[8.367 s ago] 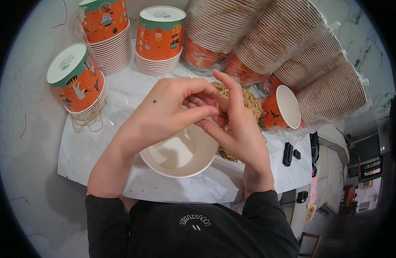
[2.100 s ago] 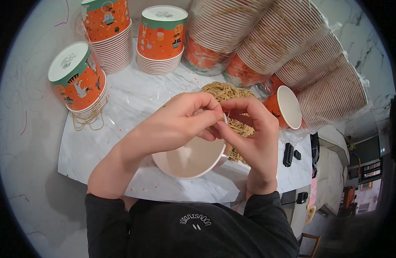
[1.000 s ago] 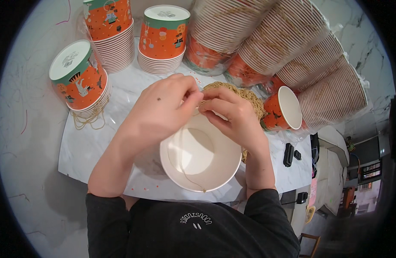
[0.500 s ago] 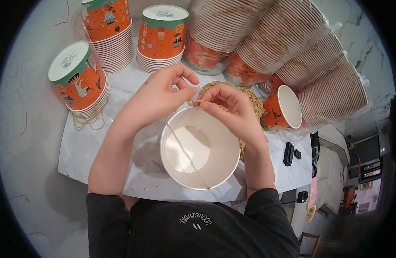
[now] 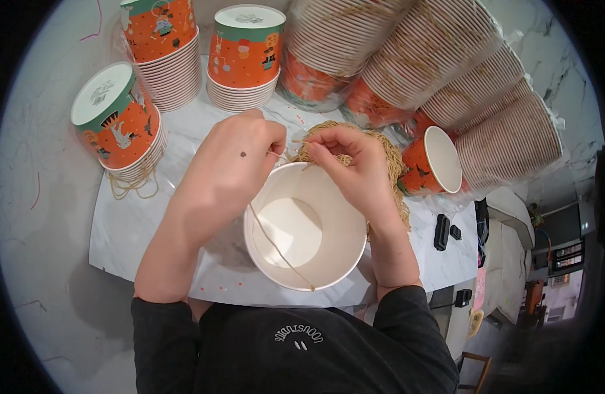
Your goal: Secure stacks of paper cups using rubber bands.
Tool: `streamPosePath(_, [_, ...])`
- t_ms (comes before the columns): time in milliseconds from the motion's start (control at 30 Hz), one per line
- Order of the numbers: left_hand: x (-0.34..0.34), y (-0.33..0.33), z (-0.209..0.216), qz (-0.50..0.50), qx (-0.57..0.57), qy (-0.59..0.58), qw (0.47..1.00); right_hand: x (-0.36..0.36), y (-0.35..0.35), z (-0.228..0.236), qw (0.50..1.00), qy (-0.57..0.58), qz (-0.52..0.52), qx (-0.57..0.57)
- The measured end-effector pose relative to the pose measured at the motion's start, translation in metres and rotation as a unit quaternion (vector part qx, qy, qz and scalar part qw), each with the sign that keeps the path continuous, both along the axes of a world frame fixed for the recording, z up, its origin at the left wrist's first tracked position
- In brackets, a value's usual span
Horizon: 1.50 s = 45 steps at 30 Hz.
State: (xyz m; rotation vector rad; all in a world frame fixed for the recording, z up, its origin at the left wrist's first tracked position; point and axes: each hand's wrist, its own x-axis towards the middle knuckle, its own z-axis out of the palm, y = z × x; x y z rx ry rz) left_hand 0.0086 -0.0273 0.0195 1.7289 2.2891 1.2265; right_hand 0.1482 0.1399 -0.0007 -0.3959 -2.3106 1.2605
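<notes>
A white-lined paper bucket (image 5: 345, 243) stands in front of me with its mouth up. A thin tan cord (image 5: 269, 241) runs across its opening from the near rim toward my left hand (image 5: 240, 154). That hand is closed on the cord beyond the far rim, its fingertips mostly turned away. My right hand (image 5: 348, 157) pinches the cord's end between thumb and forefinger, just above the far rim. A bundle of tan cords (image 5: 392, 157) lies behind and beside the right hand.
Upside-down stacks of orange and green paper buckets (image 5: 243, 52) stand at the back left. Plastic-wrapped bucket stacks (image 5: 427, 49) lean at the back right. A single orange bucket (image 5: 433, 161) lies tilted beside the cord bundle. Small black objects (image 5: 441, 232) rest on the marble-patterned table (image 5: 151, 243).
My left hand has rolled over, showing its back, and moved slightly away from the right hand. The right hand has shifted a little. The cord over the bucket slackened into a curve.
</notes>
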Motion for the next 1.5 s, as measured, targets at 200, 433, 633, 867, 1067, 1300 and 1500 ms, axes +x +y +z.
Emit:
streamPosePath(200, [0.001, 0.008, 0.003, -0.061, 0.009, -0.107, 0.992, 0.004, -0.009, 0.007, 0.992, 0.034, 0.038, 0.118])
streamPosePath(433, [-0.003, 0.016, 0.006, -0.038, -0.023, -0.231, 0.972, 0.007, -0.013, 0.014, 0.991, 0.018, 0.044, 0.127])
streamPosePath(633, [-0.011, 0.02, -0.004, -0.062, -0.048, -0.318, 0.945, 0.004, -0.011, 0.009, 0.994, 0.068, 0.066, 0.051])
streamPosePath(867, [-0.015, 0.024, -0.013, -0.072, -0.097, -0.303, 0.945, 0.008, -0.008, 0.015, 0.971, -0.004, 0.1, 0.215])
streamPosePath(1067, [-0.017, 0.026, -0.005, -0.082, -0.083, -0.402, 0.908, 0.009, -0.016, 0.019, 0.973, 0.019, 0.058, 0.225])
streamPosePath(1300, [-0.015, 0.025, -0.001, -0.075, -0.106, -0.421, 0.898, 0.008, -0.019, 0.01, 0.969, 0.022, 0.004, 0.245])
streamPosePath(1500, [-0.019, 0.025, -0.001, -0.102, -0.122, -0.415, 0.896, 0.01, -0.019, 0.013, 0.982, 0.025, 0.03, 0.183])
